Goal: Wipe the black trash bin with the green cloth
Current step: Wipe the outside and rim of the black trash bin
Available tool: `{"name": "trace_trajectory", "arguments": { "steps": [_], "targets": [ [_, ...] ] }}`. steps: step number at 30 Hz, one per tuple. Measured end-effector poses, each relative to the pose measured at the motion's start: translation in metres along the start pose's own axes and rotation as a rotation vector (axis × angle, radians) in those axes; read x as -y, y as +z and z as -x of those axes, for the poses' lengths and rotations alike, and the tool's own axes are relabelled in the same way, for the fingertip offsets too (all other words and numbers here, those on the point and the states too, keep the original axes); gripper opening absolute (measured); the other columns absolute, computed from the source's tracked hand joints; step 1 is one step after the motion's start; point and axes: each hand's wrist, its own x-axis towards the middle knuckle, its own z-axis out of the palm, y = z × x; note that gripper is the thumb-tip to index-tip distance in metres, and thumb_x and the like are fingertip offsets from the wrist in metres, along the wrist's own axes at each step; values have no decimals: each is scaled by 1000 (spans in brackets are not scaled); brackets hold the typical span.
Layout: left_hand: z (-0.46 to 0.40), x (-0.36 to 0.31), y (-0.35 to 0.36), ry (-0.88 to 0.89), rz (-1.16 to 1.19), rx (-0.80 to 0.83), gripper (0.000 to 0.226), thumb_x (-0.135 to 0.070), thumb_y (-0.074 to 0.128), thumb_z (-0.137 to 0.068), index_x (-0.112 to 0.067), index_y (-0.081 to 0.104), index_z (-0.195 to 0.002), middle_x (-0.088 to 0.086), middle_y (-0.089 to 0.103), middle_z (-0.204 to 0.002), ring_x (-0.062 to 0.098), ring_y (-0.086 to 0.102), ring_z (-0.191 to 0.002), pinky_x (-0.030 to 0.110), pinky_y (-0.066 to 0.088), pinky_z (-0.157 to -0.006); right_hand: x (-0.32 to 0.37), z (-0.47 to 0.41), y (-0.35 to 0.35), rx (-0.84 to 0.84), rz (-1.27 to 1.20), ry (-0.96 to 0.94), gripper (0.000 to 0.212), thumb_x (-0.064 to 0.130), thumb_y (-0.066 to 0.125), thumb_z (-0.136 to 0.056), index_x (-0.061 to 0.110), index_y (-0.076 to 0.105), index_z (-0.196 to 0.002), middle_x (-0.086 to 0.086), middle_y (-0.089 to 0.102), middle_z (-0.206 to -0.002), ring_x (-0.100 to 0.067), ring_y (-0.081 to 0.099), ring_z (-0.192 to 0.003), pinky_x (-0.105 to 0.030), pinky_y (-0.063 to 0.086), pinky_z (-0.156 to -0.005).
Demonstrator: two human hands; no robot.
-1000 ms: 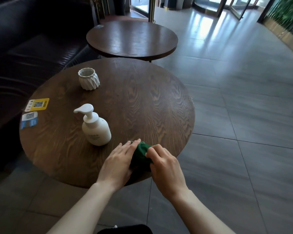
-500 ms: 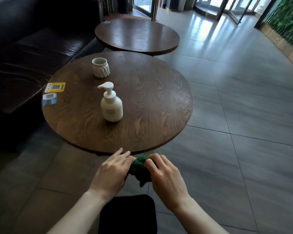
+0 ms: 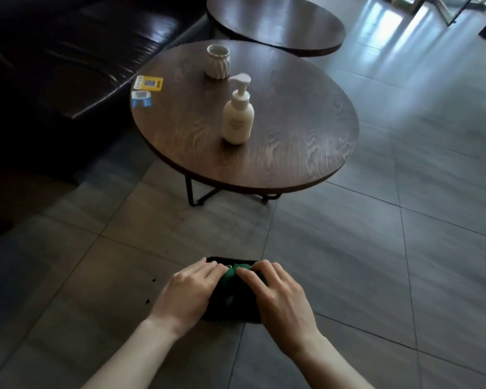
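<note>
Black trash bin point(image 3: 230, 311), rectangular; hands bunching crumpled green cloth point(image 3: 232, 273) atop.

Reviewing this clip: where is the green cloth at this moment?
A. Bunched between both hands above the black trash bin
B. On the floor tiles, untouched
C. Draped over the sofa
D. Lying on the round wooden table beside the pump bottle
A: the green cloth is bunched between the left hand and right hand, directly over the black trash bin on the floor.

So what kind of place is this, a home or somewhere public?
Probably a lobby or café lounge: round wooden tables with QR-code stickers, a dark leather sofa, a wide tiled floor and glass doors beyond.
</note>
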Motion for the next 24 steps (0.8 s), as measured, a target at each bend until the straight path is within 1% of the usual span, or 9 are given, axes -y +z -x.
{"name": "trace_trajectory", "arguments": {
  "steps": [3,5,8,11,14,16,20,24],
  "targets": [
    [30,-5,12,-51,57,34,48,-4,92,-62,-17,76,-105,-2,76,-91,22,76,-84,30,58,-58,7,22,22,-2,1,-29,60,2,75,-72,21,62,-128,-3,61,-106,-25,60,-86,-35,55,-67],
    [50,-12,24,-75,53,45,46,-6,91,-65,-19,75,-106,-5,72,-85,19,74,-79,29,53,-52,9,39,35,9,-21,-36,63,-1,78,-69,21,64,-126,-3,62,-105,-25,60,-83,-34,55,-65],
    [77,-23,41,-112,54,51,49,-1,90,-64,-17,75,-107,-4,71,-84,21,73,-76,30,53,-49,9,65,50,17,-54,-75,62,-1,80,-68,21,66,-125,-3,62,-105,-24,59,-81,-33,53,-65],
    [100,-44,55,-143,67,92,51,1,89,-62,-17,74,-107,-4,71,-85,22,73,-76,30,54,-48,5,98,56,45,-82,-97,62,1,81,-68,21,66,-125,-4,62,-103,-25,58,-81,-33,52,-64],
    [118,-68,71,-156,76,124,53,-1,90,-59,-19,73,-106,-7,70,-84,19,72,-76,28,55,-49,-3,131,63,97,-122,-95,68,4,87,-64,23,65,-126,-2,62,-105,-24,60,-83,-33,55,-64],
    [127,-78,89,-169,83,138,54,-1,89,-59,-20,72,-106,-8,70,-85,18,72,-77,28,55,-50,-13,147,76,90,-126,-109,70,3,88,-63,23,65,-127,-3,63,-106,-25,62,-84,-34,56,-65],
    [143,-81,143,-152,42,141,53,-3,90,-62,-21,72,-109,-9,70,-86,15,72,-79,28,55,-51,-35,170,127,49,-122,-115,68,3,87,-66,21,64,-127,-4,63,-107,-25,61,-84,-36,57,-66],
    [157,-59,211,-87,-11,154,63,-1,95,-55,-17,73,-113,-7,74,-90,15,74,-80,28,58,-51,-58,187,200,18,-106,-159,66,4,87,-66,21,65,-126,-3,63,-105,-23,59,-82,-33,55,-64]
  ]
}}
